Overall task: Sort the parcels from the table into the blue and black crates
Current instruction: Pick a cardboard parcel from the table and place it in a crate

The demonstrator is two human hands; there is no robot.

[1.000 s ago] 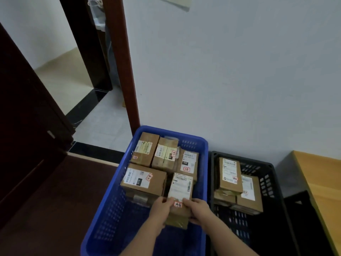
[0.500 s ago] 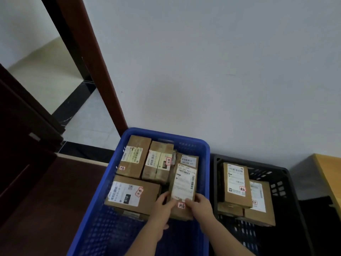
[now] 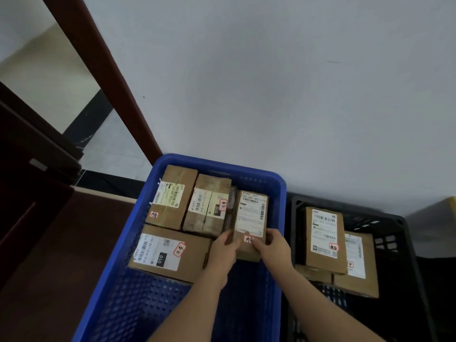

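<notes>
A blue crate (image 3: 256, 175) stands on the floor with several brown cardboard parcels inside. My left hand (image 3: 223, 253) and my right hand (image 3: 272, 248) both grip the near end of one labelled parcel (image 3: 250, 218), which sits at the crate's right side against the other parcels. To the right stands a black crate (image 3: 394, 220) holding a tall labelled parcel (image 3: 324, 239) and another parcel (image 3: 359, 265) beside it. The table shows only as a yellow corner (image 3: 451, 206) at the far right.
A white wall rises right behind both crates. A red-brown door frame (image 3: 106, 77) slants down to the blue crate's back left corner. A dark door (image 3: 27, 183) stands at the left, over dark red floor (image 3: 61, 243).
Both hands have carried the parcel farther back into the blue crate, onto the right side against the other parcels. The view has swung a little to the right.
</notes>
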